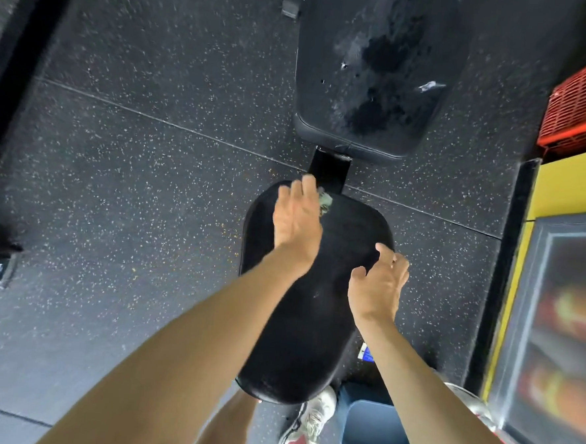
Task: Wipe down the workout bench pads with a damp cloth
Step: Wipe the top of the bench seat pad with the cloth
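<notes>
Pale green crumpled cloth (325, 203) is lying at the far end of the black oval vinyl seat pad (311, 343), peeking out under the left hand (297, 218), whose nearly straight fingers are pressing it. Right hand (378, 289) is hanging over the pad's right edge, fingers spread wide, loosely curled, holding nothing.

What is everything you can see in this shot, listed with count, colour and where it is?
near bench pad: one, black, centre, beneath the hands
far bench pad: one, black with wet patches, top centre
bench frame: one, black, between the pads
cloth: one, pale greenish, near pad's far end, under left hand
crate: one, red, upper right
panel: one, yellow, right edge
bin: one, blue, lower right
floor: one, black speckled, all around
shoe: one, white and pink, bottom
left hand: one, flat on cloth
right hand: one, relaxed, at near pad's right edge
</notes>
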A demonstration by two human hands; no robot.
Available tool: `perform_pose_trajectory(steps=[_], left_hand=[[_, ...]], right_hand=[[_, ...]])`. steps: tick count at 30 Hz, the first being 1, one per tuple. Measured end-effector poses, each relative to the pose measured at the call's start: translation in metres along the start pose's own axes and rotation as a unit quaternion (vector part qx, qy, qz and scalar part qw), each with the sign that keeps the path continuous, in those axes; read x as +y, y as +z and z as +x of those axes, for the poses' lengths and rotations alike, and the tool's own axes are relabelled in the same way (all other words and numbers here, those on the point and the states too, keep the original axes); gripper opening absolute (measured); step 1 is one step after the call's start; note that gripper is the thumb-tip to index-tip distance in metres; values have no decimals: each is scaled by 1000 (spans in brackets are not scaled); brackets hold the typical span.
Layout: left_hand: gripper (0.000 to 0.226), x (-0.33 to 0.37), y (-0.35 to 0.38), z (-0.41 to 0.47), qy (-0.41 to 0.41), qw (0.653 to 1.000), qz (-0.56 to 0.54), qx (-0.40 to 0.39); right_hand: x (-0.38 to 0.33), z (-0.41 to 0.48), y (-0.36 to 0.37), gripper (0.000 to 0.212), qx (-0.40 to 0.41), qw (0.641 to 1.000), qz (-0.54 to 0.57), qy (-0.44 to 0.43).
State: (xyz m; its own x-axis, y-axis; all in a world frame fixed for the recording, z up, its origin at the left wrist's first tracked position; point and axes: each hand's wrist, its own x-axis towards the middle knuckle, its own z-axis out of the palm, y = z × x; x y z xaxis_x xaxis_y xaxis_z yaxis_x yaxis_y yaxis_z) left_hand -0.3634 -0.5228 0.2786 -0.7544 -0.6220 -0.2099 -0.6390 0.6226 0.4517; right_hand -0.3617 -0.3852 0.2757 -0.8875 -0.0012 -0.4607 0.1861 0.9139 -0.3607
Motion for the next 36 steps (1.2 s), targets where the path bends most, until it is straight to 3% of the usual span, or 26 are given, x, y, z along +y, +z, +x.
perform_pose_trajectory(steps=[2,5,6,10,13,15,17,19,20,22,23,25,26,28,30,32,34,36], left_hand=[[44,8,13,-12,97,994,7,-49],[51,2,17,-14,272,954,45,-118],[52,-5,12,-9,274,952,69,-114],[48,-34,-10,20,21,999,37,-4],[49,-19,0,9,-7,999,38,19],[49,-4,13,-11,104,993,45,-42],[52,-1,17,-20,278,951,88,-98],[52,-13,12,-13,354,923,107,-108],[51,-18,7,-8,324,934,99,-113],[50,-25,3,5,145,986,61,-60],[47,-24,6,9,45,997,53,-17],[43,-2,12,8,-37,997,65,27],[43,12,20,2,-23,998,54,16],[40,35,46,-16,120,993,-1,-13],[29,48,66,-32,309,947,8,-94],[34,44,61,-25,386,908,32,-160],[47,35,50,-6,351,922,24,-162],[47,28,44,12,208,973,18,-102]], right_hand=[[-1,5,1,57,4,999,27,17],[0,6,2,61,0,997,67,47],[1,4,2,61,-3,995,80,55],[0,6,-2,62,-18,993,107,55],[7,15,-6,64,-23,993,99,54],[13,19,-10,64,-36,994,89,49],[16,24,-15,61,-50,994,89,38],[22,25,-20,59,-72,993,93,32],[25,25,-22,59,-85,991,98,30],[30,29,-28,60,-98,988,117,22],[33,32,-31,60,-100,987,123,17],[36,40,-35,60,-102,987,127,15],[36,44,-36,59,-104,986,128,16],[39,48,-35,55,-103,985,135,15],[42,52,-38,47,-97,984,150,24],[43,55,-44,43,-112,982,150,39],[44,57,-50,45,-140,978,147,53],[46,60,-53,49,-152,974,156,59]])
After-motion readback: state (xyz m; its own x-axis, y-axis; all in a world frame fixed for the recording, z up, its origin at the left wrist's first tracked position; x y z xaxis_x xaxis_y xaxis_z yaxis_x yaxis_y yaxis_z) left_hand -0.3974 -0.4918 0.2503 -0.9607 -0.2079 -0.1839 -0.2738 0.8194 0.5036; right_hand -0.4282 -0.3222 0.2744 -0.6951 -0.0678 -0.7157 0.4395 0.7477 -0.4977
